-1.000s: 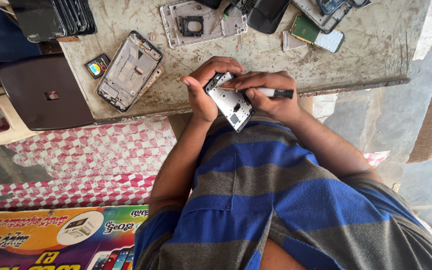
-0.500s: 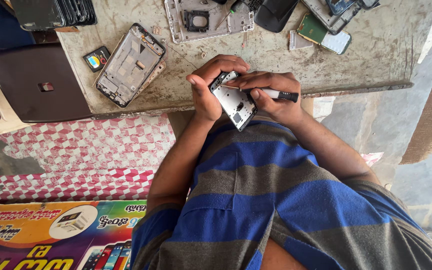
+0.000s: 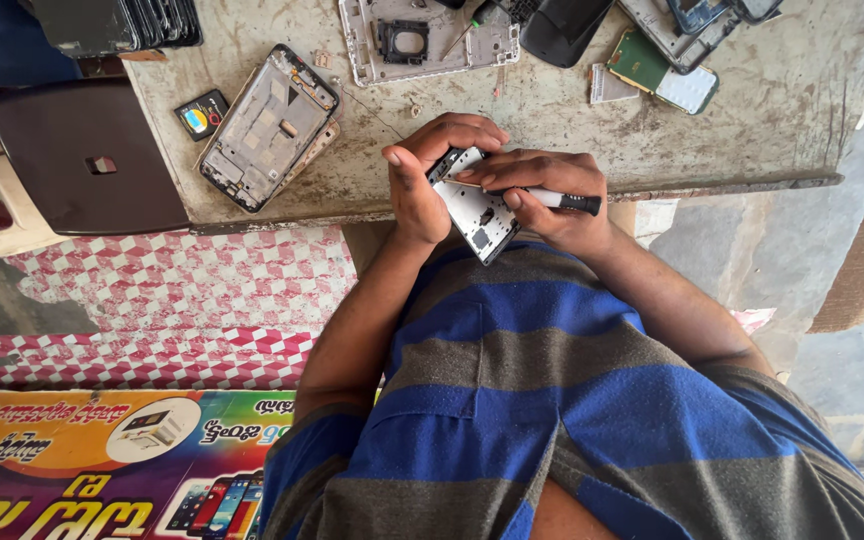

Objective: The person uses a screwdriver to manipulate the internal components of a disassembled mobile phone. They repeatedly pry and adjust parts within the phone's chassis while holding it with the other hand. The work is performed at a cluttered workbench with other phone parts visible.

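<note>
Between both hands' clenched fingers, left hand (image 3: 422, 185) grips phone frame (image 3: 474, 205), right hand (image 3: 552, 195) screwdriver (image 3: 564, 201).

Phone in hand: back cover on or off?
Off. The phone, held in the left hand, shows bare metal frame and inner parts; the right hand works a screwdriver on it.

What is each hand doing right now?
Left hand: closed around the silver rectangular phone frame.
Right hand: closed on the white screwdriver with black tip.
</note>
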